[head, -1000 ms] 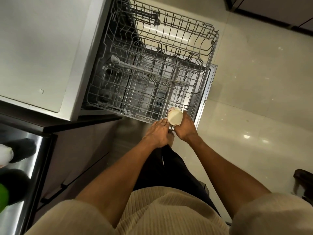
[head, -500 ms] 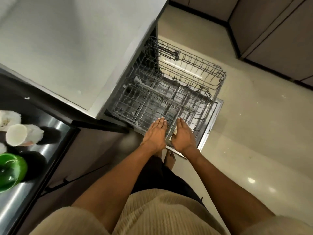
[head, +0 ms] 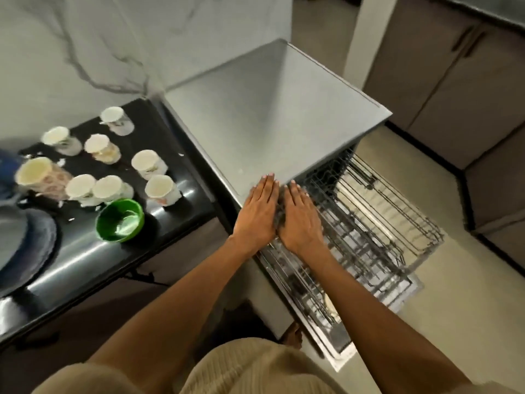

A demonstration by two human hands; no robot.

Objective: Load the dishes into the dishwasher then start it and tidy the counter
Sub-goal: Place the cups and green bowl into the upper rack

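Cup gone from both hands since earlier: left hand (head: 257, 216) and right hand (head: 299, 220), fingers flat and empty, over the rack (head: 377, 223); loading underway, next fetch a cup (head: 160, 189) from the worktop (head: 181, 223).

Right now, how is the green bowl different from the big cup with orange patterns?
The green bowl is low and wide; the big patterned cup is taller. The bowl is plain bright green outside, while the cup is pale with orange patterns. The bowl stands near the counter's front edge; the cup stands farther back and left. Both are upright, open side up, on the dark counter, and neither hand touches them.
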